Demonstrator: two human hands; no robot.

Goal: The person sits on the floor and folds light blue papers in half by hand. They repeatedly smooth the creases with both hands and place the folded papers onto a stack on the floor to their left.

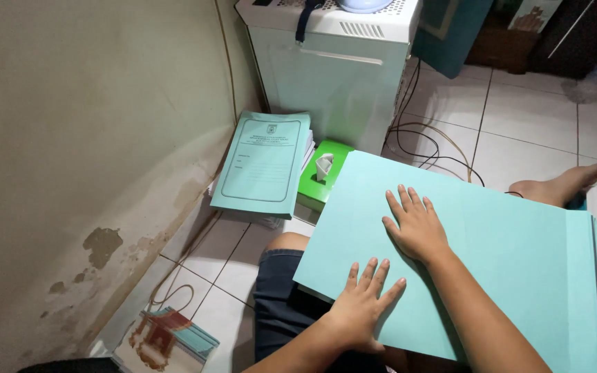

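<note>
Both palms lay flat, fingers spread, on the teal sheet (513, 249) across the lap: left hand (361, 307) at its near edge, right hand (416, 228) just beyond, gripping nothing

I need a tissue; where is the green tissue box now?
The green tissue box sits on the floor, between the leaning booklet and the teal sheets.
</note>
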